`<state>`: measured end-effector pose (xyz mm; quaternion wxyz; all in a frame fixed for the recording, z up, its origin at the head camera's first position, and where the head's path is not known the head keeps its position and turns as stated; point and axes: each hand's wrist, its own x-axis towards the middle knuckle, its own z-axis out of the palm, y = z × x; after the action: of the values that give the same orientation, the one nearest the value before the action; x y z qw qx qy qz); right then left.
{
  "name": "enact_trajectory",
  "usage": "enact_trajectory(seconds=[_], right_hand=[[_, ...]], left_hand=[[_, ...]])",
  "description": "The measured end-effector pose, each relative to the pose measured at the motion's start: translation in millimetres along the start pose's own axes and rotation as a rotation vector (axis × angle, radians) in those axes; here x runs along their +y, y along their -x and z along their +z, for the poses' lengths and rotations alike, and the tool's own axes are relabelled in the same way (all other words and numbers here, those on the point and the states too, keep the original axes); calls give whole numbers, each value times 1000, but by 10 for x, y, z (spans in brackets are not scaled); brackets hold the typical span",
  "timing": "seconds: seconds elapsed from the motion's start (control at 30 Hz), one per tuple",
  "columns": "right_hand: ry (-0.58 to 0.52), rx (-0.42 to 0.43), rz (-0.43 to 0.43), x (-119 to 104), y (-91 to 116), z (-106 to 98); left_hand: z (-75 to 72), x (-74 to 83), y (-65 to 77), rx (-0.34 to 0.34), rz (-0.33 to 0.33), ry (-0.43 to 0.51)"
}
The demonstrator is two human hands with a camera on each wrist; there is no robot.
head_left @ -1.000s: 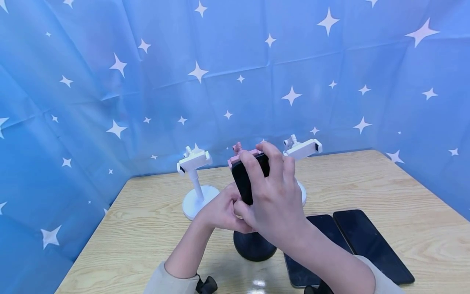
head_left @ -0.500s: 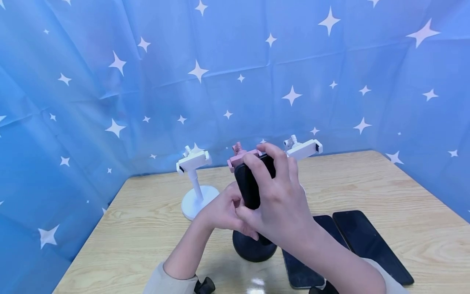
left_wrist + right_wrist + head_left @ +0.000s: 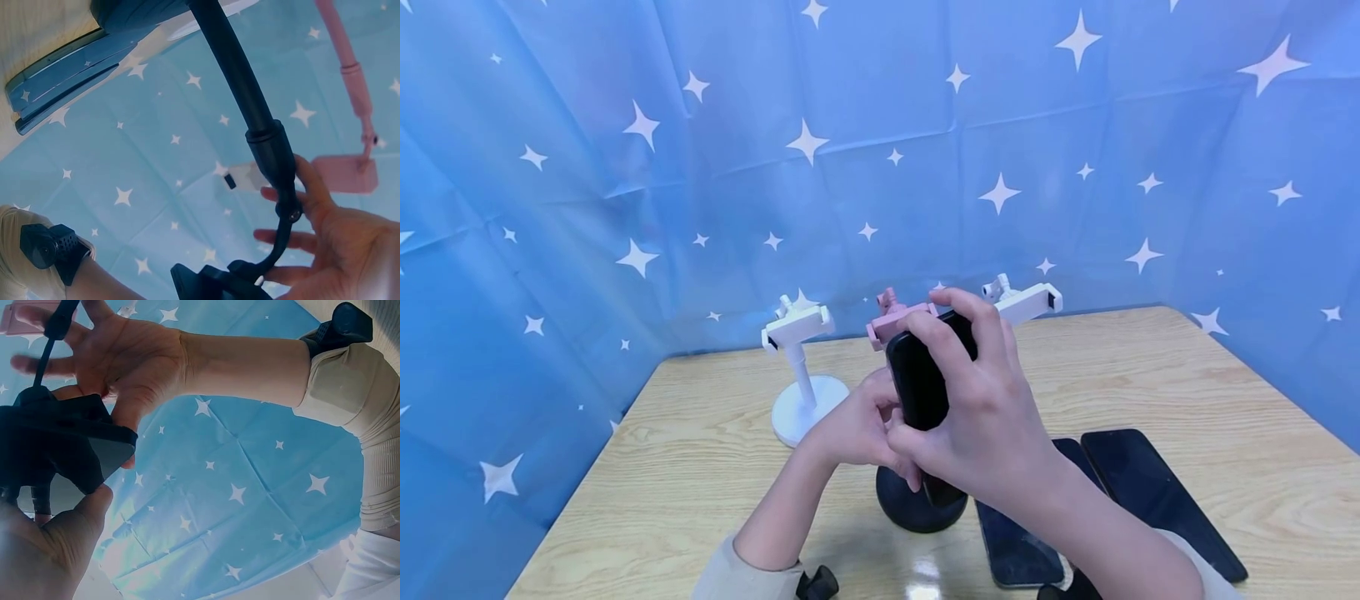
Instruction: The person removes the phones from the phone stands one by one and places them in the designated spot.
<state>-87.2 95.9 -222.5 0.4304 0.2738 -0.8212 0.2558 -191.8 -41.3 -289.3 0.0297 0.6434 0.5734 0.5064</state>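
Note:
My right hand [image 3: 992, 408] grips a black phone [image 3: 917, 383], thumb at one long edge and fingers arched over its far part. The phone stands tilted above the round base [image 3: 902, 508] of a black phone stand. My left hand [image 3: 857, 425] is partly hidden behind the phone. In the left wrist view, the left hand [image 3: 344, 244] has its fingers around the bent neck of the black phone stand [image 3: 240, 75], near the clamp. From the right wrist, the left thumb shows against the end of the dark clamp [image 3: 56, 419], close to the right thumb.
A white phone stand [image 3: 808, 408] stands left; another white one's holder [image 3: 1026, 304] shows at right. A pink holder [image 3: 891, 325] rises behind the phone. Two dark phones lie on the wooden table: one [image 3: 1157, 492] farther right, one [image 3: 1018, 546] partly under my right forearm.
My right hand has shifted slightly right with the phone, uncovering more of the pink holder. The phone's lower end now shows below the hands. My left hand has stayed nearly in place.

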Motion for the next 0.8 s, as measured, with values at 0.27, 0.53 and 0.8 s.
enact_trajectory(seconds=[0.27, 0.53, 0.8], right_hand=[[-38, -43, 36, 14, 13, -3], [-107, -80, 62, -7, -3, -41], [-157, -135, 111, -39, -16, -77]], left_hand=[[15, -16, 8, 7, 40, -25], [61, -41, 1, 71, 115, -179], [101, -49, 10, 155, 151, -279]])
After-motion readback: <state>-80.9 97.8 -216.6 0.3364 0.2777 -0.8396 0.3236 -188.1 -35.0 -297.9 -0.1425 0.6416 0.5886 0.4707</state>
